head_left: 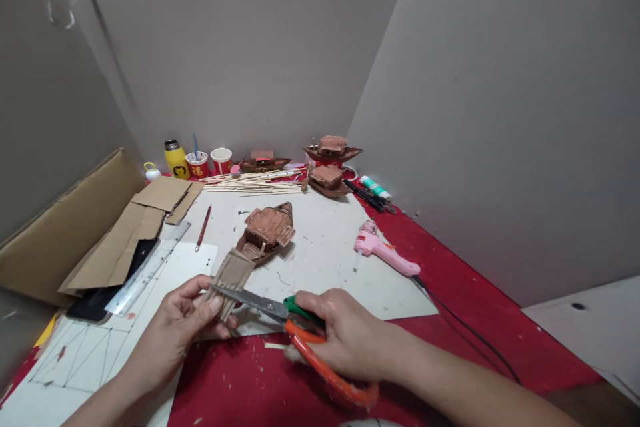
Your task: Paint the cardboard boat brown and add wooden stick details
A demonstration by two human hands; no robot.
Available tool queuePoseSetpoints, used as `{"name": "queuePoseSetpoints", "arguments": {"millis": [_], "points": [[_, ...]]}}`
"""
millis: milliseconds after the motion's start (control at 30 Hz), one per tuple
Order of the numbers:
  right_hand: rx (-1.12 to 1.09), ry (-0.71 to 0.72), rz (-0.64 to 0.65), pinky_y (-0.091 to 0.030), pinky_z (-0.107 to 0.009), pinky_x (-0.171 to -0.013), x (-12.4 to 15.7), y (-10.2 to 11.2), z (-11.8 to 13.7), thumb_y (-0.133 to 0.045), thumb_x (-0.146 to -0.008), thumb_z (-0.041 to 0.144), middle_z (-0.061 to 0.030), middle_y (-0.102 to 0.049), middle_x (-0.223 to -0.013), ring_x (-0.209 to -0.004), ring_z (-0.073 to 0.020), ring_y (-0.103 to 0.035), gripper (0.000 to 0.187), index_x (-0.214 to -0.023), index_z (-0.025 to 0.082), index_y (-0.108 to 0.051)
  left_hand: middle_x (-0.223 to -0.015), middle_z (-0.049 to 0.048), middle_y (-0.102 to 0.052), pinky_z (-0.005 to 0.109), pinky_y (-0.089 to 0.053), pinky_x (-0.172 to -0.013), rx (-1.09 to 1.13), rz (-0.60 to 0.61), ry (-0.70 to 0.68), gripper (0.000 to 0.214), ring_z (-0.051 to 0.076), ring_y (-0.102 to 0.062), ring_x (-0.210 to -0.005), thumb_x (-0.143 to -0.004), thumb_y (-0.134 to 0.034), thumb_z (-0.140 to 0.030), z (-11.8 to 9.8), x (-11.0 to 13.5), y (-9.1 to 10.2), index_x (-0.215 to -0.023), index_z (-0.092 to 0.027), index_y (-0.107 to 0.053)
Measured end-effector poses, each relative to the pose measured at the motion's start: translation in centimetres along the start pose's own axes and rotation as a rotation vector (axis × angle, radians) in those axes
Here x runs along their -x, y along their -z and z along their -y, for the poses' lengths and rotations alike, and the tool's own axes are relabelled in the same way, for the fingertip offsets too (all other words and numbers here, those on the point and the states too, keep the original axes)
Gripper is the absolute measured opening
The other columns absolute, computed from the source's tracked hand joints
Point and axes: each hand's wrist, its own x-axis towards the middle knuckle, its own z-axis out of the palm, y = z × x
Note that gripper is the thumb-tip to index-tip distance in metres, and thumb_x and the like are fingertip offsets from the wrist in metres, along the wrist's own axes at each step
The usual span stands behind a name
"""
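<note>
My left hand [193, 313] is closed around a small piece of corrugated cardboard [236, 271], its ribbed layer showing along the near side. In my right hand [340, 330] is a pair of scissors [313, 347] with one orange and one green handle. The blades reach left across the cardboard, close to my left thumb; whether they are cutting into it I cannot tell. Just behind the cardboard, a brown model boat [270, 227] with a roofed cabin sits on the white paper.
A pink glue gun [385, 253] lies at right, its cord trailing forward. Thin wooden sticks [255, 181], more model boats [330, 180], paper cups [221, 160] and a yellow bottle [177, 161] stand behind. Cardboard sheets [120, 240], a ruler [145, 273] and a pencil [203, 229] lie left.
</note>
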Motion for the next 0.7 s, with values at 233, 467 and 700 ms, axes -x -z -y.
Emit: {"name": "queuePoseSetpoints", "arguments": {"millis": [233,467,700], "points": [[0.015,-0.024,0.079,-0.023,-0.024,-0.051,-0.1,-0.2,-0.5,-0.065,-0.079,0.057,0.0061,-0.044,-0.057,-0.052,-0.0112,-0.030,0.040,-0.073,0.022,-0.045,-0.067,0.0040,-0.072,0.021,-0.055,-0.059,0.042,-0.010,-0.001,0.027,0.013,-0.068,-0.059,-0.080,-0.077,-0.038,0.0,-0.1,-0.4,-0.084,-0.015,-0.063],[0.109,-0.012,0.098,-0.027,-0.025,-0.054,-0.3,-0.6,0.4,-0.064,-0.080,0.049,0.0020,-0.054,-0.063,-0.054,-0.0133,-0.034,0.032,-0.079,0.023,-0.045,-0.070,0.0059,-0.075,0.022,-0.057,-0.061,0.033,0.115,-0.044,0.022,0.014,-0.070,-0.060,-0.083,-0.075,-0.034,-0.1,0.4,-0.5,-0.082,-0.014,-0.065],[0.042,-0.006,0.124,-0.024,-0.025,-0.052,0.1,-0.8,0.9,-0.060,-0.084,0.050,0.0054,-0.042,-0.056,-0.053,-0.0128,-0.026,0.033,-0.076,0.024,-0.043,-0.069,0.0064,-0.075,0.022,-0.057,-0.058,0.064,0.123,-0.022,0.023,0.014,-0.071,-0.059,-0.082,-0.076,-0.034,-0.2,0.6,-0.4,-0.083,-0.014,-0.064]]}}
